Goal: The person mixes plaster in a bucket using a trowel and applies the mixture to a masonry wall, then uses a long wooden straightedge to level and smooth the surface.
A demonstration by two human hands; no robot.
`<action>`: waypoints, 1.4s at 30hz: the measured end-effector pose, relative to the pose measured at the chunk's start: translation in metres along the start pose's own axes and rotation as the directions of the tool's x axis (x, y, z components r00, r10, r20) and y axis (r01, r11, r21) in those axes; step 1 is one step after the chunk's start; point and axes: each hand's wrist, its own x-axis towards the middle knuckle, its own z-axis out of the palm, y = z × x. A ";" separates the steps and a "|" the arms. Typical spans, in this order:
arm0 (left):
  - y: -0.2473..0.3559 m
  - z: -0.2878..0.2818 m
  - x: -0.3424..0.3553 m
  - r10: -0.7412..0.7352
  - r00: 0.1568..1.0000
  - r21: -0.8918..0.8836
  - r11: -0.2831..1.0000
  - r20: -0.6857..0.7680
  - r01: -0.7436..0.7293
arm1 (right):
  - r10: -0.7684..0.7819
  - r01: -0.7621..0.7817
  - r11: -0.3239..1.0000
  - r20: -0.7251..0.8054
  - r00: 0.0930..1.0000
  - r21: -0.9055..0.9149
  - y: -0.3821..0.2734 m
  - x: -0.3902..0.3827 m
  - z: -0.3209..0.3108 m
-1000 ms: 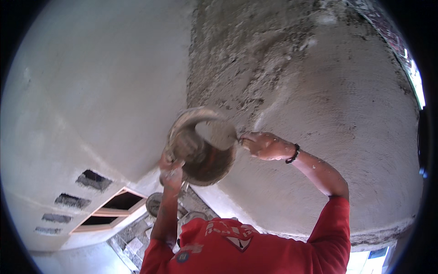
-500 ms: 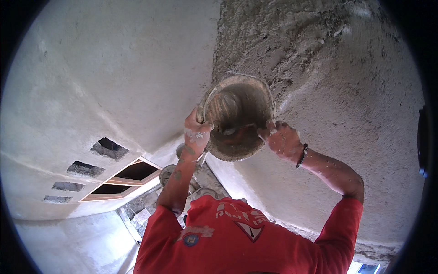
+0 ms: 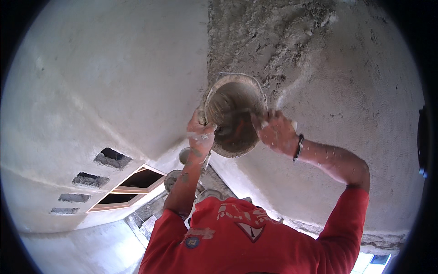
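A mortar-crusted bucket point(image 3: 235, 150) with a thin wire handle is tilted so that its mouth faces me. My left hand point(image 3: 201, 133), smeared with grey mortar, is closed around the bucket's left rim. At the right side of the mouth is my right hand point(image 3: 277, 132), spattered and wearing a dark beaded bracelet. Its fingers are bent and blurred at the rim. A dark smeared streak runs from them into the bucket; what they hold cannot be made out. Rough wet mortar point(image 3: 269, 41) covers the wall just beyond the bucket.
Smooth plaster point(image 3: 123, 59) spreads at left, grainier plaster point(image 3: 346, 105) at right. Several rectangular holes point(image 3: 113, 157) and a wood-framed opening point(image 3: 139, 178) are at lower left. Below my left forearm stand round containers point(image 3: 172, 179). A dark object point(image 3: 423, 141) shows at the right edge.
My right hand has moved slightly up and left at the bucket's mouth, and the streak inside has shifted. My left hand keeps its hold on the rim. The whole view has shifted a little.
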 end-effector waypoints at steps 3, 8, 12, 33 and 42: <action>-0.010 0.005 -0.003 0.007 1.000 -0.058 0.998 0.015 -0.006 | 0.014 -0.036 0.978 -0.108 0.994 -0.205 -0.007 0.024 -0.010; -0.010 0.018 -0.010 0.062 0.997 0.015 0.998 -0.038 -0.061 | 0.151 -0.183 0.959 -0.155 0.976 -0.216 -0.039 0.041 0.034; 0.007 0.025 -0.016 0.043 0.991 0.079 0.996 -0.125 -0.034 | 0.216 -0.195 0.967 0.126 0.968 -0.163 -0.057 0.037 0.035; -0.015 0.015 -0.023 0.096 0.995 0.106 0.989 0.035 -0.099 | -0.310 0.182 0.879 -0.239 0.920 -0.440 0.012 0.003 0.056; 0.014 0.039 -0.018 0.187 0.982 0.166 0.968 0.034 -0.190 | 0.094 -0.118 0.986 -0.187 0.978 -0.120 0.017 0.002 -0.001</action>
